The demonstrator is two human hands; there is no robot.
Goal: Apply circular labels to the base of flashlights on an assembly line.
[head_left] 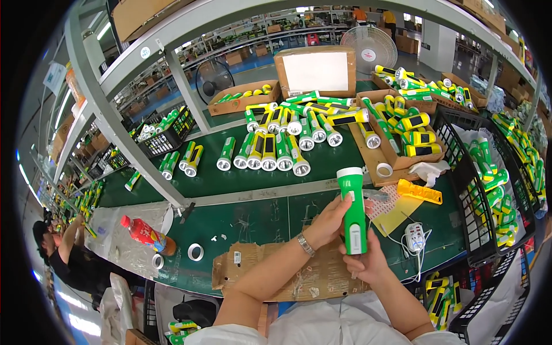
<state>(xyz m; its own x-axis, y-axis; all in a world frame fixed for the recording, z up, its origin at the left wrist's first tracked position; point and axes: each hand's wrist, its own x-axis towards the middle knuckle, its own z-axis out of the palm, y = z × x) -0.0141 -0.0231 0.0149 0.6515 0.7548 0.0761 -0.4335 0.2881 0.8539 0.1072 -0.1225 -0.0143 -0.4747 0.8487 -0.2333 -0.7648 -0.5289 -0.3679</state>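
A green flashlight (353, 210) with a white head rim stands upright in front of me, its head end up. My left hand (329, 221) wraps its side, the thumb near the neck; a metal watch circles that wrist. Lower down, my right hand (366, 259) grips the flashlight's tail end from beneath. Under my forearms lies a flattened piece of brown cardboard (224, 264) on the green bench. Beyond it, several green and yellow flashlights (268, 152) lie in rows with their lenses toward me.
A red-capped drink bottle (146, 233) and tape rolls (195, 252) lie at left. On the right are a white power strip (415, 237), a yellow plastic part (420, 191) and a black crate (468, 207) of flashlights. A metal shelf post (123, 138) slants down at left. Another person (72, 259) works far left.
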